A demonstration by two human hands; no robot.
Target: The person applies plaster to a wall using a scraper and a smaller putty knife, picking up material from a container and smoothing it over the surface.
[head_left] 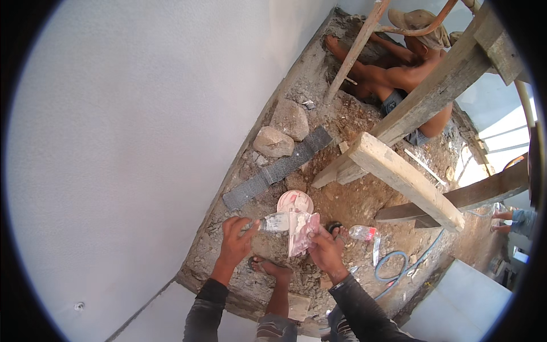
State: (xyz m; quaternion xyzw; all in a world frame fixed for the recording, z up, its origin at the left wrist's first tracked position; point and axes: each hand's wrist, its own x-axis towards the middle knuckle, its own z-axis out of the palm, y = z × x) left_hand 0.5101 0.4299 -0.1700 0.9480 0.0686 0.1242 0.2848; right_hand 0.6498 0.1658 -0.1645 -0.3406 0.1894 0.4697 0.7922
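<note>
My left hand (233, 241) is closed round the handle of a putty knife (276, 222), whose wide blade is smeared white. The blade reaches the edge of a pinkish putty board (298, 240), which carries pale putty. My right hand (327, 251) grips this board by its right side; some of the fingers are hidden behind it. Just beyond the tools sits a round tub (295, 199) with pink and white residue on it, partly covered by the board. My feet in sandals stand on the rubble below.
A smooth pale wall (131, 142) rises on the left. Rocks (273, 141) and a grey stone strip (276, 169) lie along it. Wooden beams (404, 179) slant across the right. A person in a cap (419, 25) crouches at the far end. A plastic bottle (362, 232) and blue hose (393, 265) lie right.
</note>
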